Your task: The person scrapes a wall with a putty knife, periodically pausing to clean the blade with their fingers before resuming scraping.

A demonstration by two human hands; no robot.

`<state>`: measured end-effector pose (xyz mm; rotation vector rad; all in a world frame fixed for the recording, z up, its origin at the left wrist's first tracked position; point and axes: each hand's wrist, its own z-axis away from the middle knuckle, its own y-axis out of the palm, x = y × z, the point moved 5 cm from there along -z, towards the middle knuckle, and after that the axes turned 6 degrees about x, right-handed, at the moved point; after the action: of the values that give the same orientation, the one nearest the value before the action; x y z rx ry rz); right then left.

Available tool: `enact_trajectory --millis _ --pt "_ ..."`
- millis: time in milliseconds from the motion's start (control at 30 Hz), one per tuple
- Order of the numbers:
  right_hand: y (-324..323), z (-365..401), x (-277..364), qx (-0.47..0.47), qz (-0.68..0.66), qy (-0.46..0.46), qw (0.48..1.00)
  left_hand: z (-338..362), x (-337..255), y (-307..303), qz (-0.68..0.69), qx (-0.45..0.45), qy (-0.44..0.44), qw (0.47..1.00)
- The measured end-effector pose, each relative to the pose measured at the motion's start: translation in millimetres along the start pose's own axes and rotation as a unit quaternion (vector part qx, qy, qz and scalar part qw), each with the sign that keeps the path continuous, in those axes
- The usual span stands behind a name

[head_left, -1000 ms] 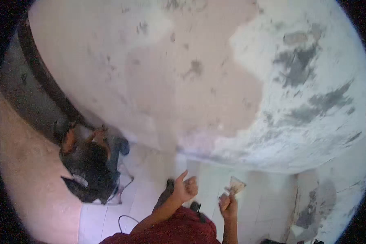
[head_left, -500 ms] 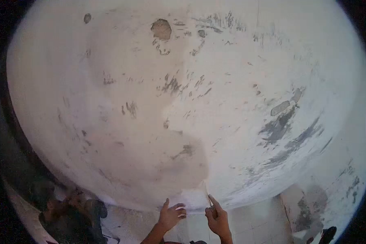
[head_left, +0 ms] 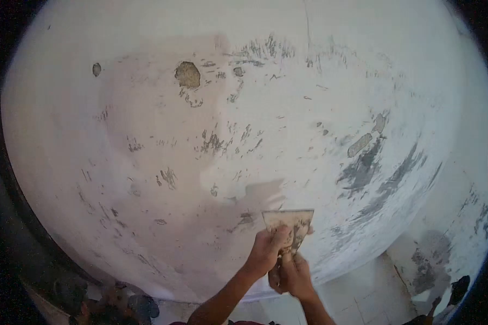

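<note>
A wide putty knife (head_left: 288, 218) is held up in front of the wall, its stained flat blade towards the top. My right hand (head_left: 294, 274) is closed around its handle. My left hand (head_left: 265, 252) grips the blade from the left, thumb across its face; the other fingers are mostly hidden behind it. Behind the blade stands a pale wall (head_left: 287, 130) with grey scrape marks and chipped spots. The hands' shadow falls on the wall just above the knife.
A large chipped patch (head_left: 188, 75) marks the wall at upper left, and dark scuffs (head_left: 363, 168) lie to the right. Light floor tiles (head_left: 363, 290) run along the wall's foot. At lower left a person (head_left: 111, 306) is partly visible in shadow.
Both hands have risen and come together on the putty knife, its blade now facing me. The left hand was open before. The view has tilted up, and the wall appears lower.
</note>
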<state>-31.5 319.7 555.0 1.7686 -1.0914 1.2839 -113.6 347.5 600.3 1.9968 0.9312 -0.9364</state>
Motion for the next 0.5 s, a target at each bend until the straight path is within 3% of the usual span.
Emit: enact_trajectory --millis 33,100,167,200,267,333,367,433,500 --pt "3 -3 16 0.013 -0.095 0.064 0.993 -8 -6 -2 -0.004 0.002 0.001 1.0" --pt "-7 -21 38 0.026 -0.066 0.034 0.997 -24 -17 0 -0.097 0.057 0.009 0.994" --pt "-13 -47 57 -0.038 -0.001 -0.062 0.997 -44 -43 11 -0.082 0.1 0.033 0.991" --pt "-6 -59 75 -0.049 -0.035 -0.107 0.992 -51 -56 16 -0.083 0.101 0.033 0.991" --pt "2 -74 109 -0.057 -0.069 -0.156 0.984 -61 -83 22 0.015 0.074 0.058 0.995" --pt "17 -83 134 0.042 -0.166 -0.146 0.974 -62 -106 25 0.002 0.059 0.083 0.995" --pt "24 -90 145 0.046 -0.167 -0.149 0.974 -64 -117 24 -0.007 0.043 0.105 0.994" --pt "28 -98 170 -0.081 -0.116 -0.268 0.953 -84 -126 13 -0.022 0.013 0.123 0.992" --pt "22 -126 179 -0.044 -0.125 -0.237 0.962 -99 -138 6 -0.034 -0.02 0.135 0.99"
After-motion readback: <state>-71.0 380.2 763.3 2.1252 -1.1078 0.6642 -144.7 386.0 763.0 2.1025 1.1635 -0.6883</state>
